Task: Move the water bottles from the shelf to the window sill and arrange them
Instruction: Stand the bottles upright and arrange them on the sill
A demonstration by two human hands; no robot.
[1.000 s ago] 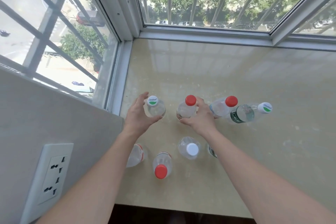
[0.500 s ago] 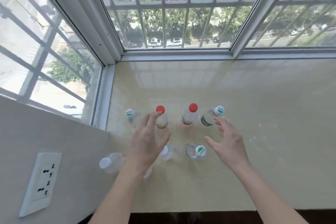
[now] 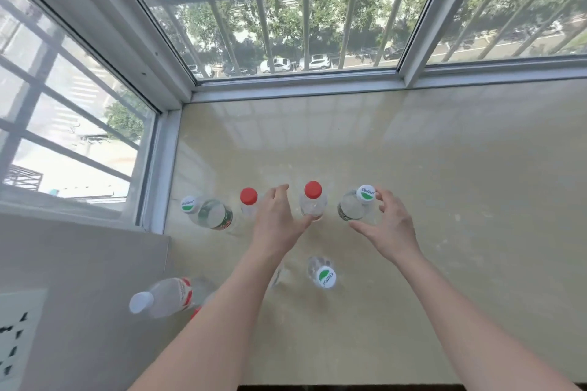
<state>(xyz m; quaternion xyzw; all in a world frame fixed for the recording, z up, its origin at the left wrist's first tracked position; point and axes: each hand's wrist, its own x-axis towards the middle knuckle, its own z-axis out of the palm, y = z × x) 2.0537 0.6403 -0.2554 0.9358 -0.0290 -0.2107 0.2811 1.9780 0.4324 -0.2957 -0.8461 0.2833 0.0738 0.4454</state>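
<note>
Although cut off by the left edge, readable as a wall socket (image 3: 16, 336) on the grey wall. Just right of it, at the near left of the window sill (image 3: 444, 200), seeing a white-cap bottle (image 3: 165, 297) with the cap pointing to the lower left in the view; cannot tell whether standing or lying. Beside it only a red scrap (image 3: 195, 311) at the edge of the left forearm, too hidden to name.

Further back, finding a row of four bottles, all caps up. First a green-label bottle (image 3: 208, 214), leaning left in the view, then a red-cap bottle (image 3: 248, 200) half covered by the left hand (image 3: 276, 225). Fingers straight and relaxed there, gripping nothing, thumb at the foot of the second red-cap bottle (image 3: 313, 203).

Under the forearm, only a blur of one more bottle (image 3: 278, 276). Nearer, viewed from above, a green-cap bottle (image 3: 322, 273), upright.

Last in the row, a green-and-white-cap bottle (image 3: 354, 206), with the right hand (image 3: 387, 228) spread loosely around it, apart from the left; cannot tell whether touching.
</note>
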